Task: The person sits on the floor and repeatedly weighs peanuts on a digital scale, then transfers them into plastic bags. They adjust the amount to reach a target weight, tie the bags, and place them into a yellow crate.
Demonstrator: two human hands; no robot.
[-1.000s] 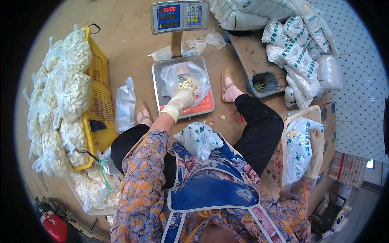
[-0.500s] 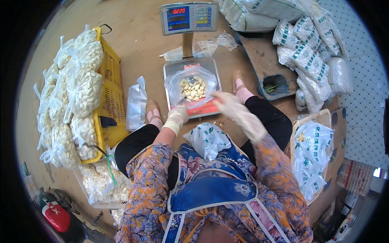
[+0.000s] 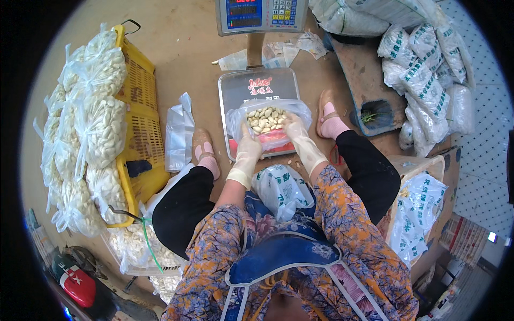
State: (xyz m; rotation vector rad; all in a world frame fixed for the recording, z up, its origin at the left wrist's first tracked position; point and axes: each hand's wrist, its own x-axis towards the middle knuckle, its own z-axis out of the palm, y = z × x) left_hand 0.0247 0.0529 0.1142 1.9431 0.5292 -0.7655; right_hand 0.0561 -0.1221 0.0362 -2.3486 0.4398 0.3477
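Observation:
A clear plastic bag of pale peeled cloves [image 3: 266, 119], apparently garlic, rests on the steel platform of a scale [image 3: 251, 87] between my feet. My left hand [image 3: 248, 147], in a cream glove, grips the bag's near left side. Opposite it, my right hand [image 3: 299, 138], gloved alike, has its fingers closed on the right side of the bag. The scale's display head [image 3: 261, 16] stands on a post behind the platform. A white printed plastic bag [image 3: 281, 190] lies in my lap, just below both wrists.
Tied bags of cloves [image 3: 99, 128] are piled on a yellow crate [image 3: 142, 176] at left, beside a flat plastic sheet [image 3: 178, 134]. Packed white sacks [image 3: 420, 96] lie at upper right near a worn board [image 3: 358, 72]. A bin [image 3: 433, 166] with printed bags stands right of my knee.
My right hand has swung from the bin at right to the bag on the scale. My left hand has shifted to the bag's left side. The bag sits lower on the platform.

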